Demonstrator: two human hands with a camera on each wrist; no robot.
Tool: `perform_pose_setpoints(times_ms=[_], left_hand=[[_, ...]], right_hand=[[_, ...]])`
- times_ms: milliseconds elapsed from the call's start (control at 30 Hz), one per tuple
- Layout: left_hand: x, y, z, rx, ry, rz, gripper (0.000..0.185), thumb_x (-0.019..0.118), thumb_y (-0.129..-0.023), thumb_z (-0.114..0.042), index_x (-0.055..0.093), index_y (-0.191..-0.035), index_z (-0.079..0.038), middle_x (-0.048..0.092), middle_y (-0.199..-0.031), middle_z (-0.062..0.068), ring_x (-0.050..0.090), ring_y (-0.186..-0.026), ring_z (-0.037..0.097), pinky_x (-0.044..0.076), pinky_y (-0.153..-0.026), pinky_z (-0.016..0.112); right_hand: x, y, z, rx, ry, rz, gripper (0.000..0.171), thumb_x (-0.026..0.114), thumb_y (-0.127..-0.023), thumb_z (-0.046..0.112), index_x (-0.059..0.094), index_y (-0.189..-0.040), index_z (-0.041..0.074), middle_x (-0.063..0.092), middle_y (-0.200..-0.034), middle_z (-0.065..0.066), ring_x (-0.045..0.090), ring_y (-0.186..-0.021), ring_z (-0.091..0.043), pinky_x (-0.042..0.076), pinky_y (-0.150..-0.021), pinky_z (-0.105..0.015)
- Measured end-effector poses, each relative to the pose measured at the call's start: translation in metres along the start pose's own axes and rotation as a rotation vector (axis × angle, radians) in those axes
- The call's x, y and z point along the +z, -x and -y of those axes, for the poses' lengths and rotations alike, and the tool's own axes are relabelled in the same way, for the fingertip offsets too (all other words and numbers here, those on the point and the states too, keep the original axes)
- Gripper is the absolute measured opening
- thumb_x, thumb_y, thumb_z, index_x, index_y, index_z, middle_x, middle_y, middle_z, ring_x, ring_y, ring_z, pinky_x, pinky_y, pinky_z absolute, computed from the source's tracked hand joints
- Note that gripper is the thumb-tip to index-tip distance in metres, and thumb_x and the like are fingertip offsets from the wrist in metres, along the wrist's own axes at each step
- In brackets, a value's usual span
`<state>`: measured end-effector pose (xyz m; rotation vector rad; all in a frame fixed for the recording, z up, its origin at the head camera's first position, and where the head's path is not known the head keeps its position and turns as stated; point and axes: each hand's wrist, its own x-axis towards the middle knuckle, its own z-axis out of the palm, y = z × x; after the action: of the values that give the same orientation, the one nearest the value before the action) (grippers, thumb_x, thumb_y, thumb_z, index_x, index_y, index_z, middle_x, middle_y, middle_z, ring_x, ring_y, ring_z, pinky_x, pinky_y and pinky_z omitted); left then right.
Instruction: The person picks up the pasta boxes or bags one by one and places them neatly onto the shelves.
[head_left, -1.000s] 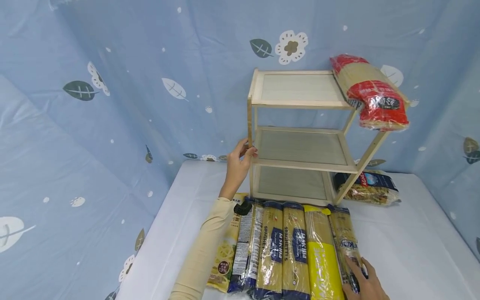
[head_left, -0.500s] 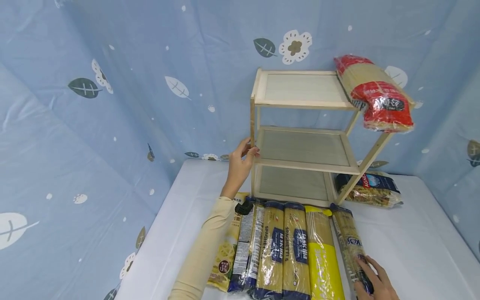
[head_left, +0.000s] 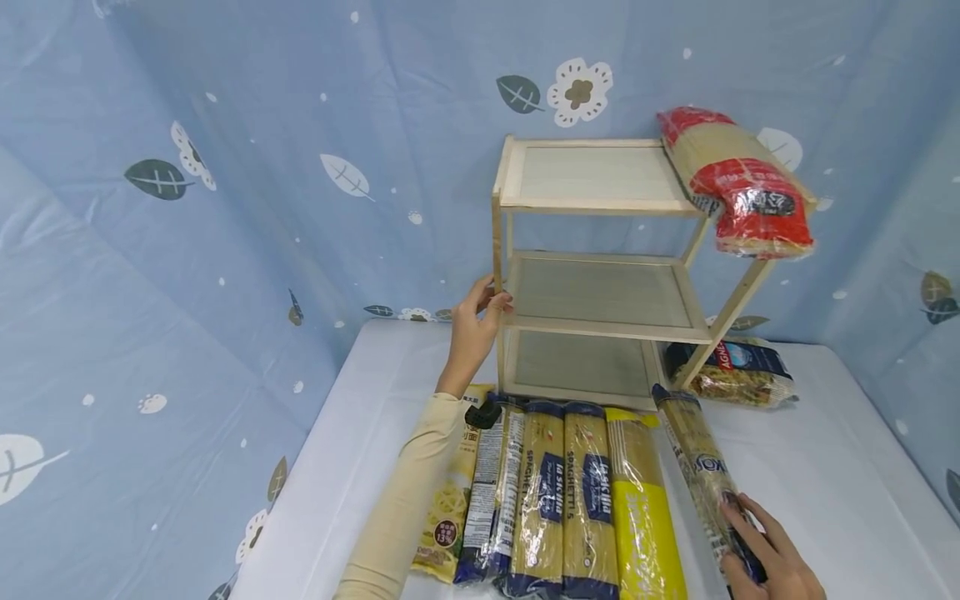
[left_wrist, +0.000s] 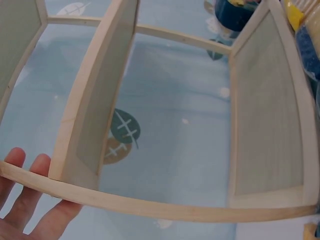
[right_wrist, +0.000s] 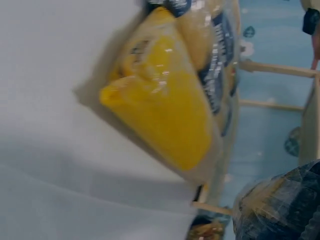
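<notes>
The right hand (head_left: 772, 562) is cut off by the bottom edge of the head view, so only its knuckles and fingers show; they curl around the near end of a spaghetti packet (head_left: 701, 471), which lies slanted on the bench (head_left: 825, 467), a little apart from the others. The right wrist view is blurred: a yellow packet (right_wrist: 170, 115) fills it, and a dark packet end shows at its lower right corner, too unclear to name.

The left hand (head_left: 474, 329) grips the front left post of a wooden rack (head_left: 600, 287), thumb and fingers wrapped round the post at the middle shelf. In the left wrist view only the fingertips (left_wrist: 22, 195) show, behind a thin rail of the rack; the rest of the hand is out of frame.

A row of long pasta packets (head_left: 555, 492) lies side by side on the bench just in front of the rack, their near ends cut off by the frame edge. A red packet (head_left: 738, 187) rests on the top shelf, overhanging its right front corner. A dark blue bag of pasta (head_left: 735, 375) lies behind the rack's right leg, partly hidden.

The bench has a white cover. A pale blue cloth (head_left: 225, 208) printed with leaves and flowers hangs behind and to both sides.
</notes>
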<state>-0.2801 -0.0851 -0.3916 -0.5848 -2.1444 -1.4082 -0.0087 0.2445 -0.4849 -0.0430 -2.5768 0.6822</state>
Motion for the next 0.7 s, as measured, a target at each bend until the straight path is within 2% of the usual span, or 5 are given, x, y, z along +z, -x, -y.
perform_pose_setpoints(times_ms=[133,267,533,700], left_hand=[[0.000,0.000,0.000,0.009,-0.002,-0.002,0.040,0.052,-0.099,-0.022,0.050,-0.133,-0.002,0.069,-0.098,0.010,0.068,-0.081,0.016,0.046,-0.095,0.033],[-0.001,0.000,0.000,0.009,0.007,0.000,0.039,0.052,-0.099,-0.021,0.050,-0.132,-0.001,0.069,-0.099,0.010,0.068,-0.082,0.017,0.047,-0.094,0.034],[-0.001,0.000,0.001,0.003,0.031,0.002,0.041,0.052,-0.099,-0.024,0.049,-0.133,-0.001,0.068,-0.100,0.009,0.068,-0.082,0.017,0.047,-0.093,0.034],[0.000,0.000,0.002,0.012,0.029,-0.001,0.040,0.052,-0.099,-0.022,0.049,-0.133,-0.001,0.068,-0.100,0.011,0.068,-0.081,0.018,0.046,-0.094,0.032]], right_hand=[[-0.009,-0.004,0.008,-0.009,0.007,0.001,0.048,0.070,-0.069,-0.001,0.068,-0.117,0.006,0.057,-0.122,-0.015,0.057,-0.063,-0.004,0.037,-0.052,-0.005],[-0.017,-0.008,0.018,-0.033,-0.010,-0.007,0.053,0.070,-0.069,-0.002,0.067,-0.120,0.009,0.057,-0.122,-0.013,0.049,-0.066,0.007,0.037,-0.053,-0.005],[-0.032,-0.017,0.038,-0.089,-0.044,0.019,0.058,0.072,-0.068,-0.002,0.067,-0.122,0.016,0.056,-0.127,-0.008,0.045,-0.075,0.011,0.037,-0.055,-0.004],[-0.040,-0.025,0.046,-0.187,-0.099,0.026,0.063,0.073,-0.064,-0.007,0.066,-0.123,0.014,0.054,-0.129,-0.009,0.044,-0.074,0.009,0.035,-0.050,-0.008]])
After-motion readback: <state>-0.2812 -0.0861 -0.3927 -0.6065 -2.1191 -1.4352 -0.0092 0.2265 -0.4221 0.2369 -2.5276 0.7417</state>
